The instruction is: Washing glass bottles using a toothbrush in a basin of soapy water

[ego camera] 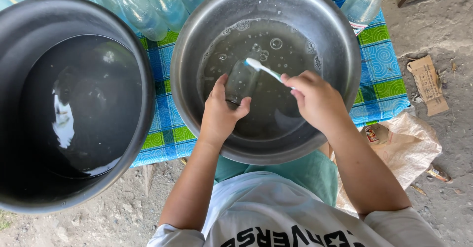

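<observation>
Seen from the head camera, the left hand [220, 113] curls its fingers round a clear glass jar [241, 82] lying half under soapy water in a steel basin [197, 40], while the right hand [315, 99] pinches a white toothbrush [266, 69] whose head touches the jar's side; beside the basin stand a dark tub [143, 79] of water and glass bottles [148, 10] on a blue-green checked cloth [379, 74]

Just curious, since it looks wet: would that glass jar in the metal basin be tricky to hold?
Probably slippery: the glass jar sits in bubbly water in the metal basin, and the left hand grips it. Likely fragile, being clear glass. Round, so it might roll if let go.
</observation>
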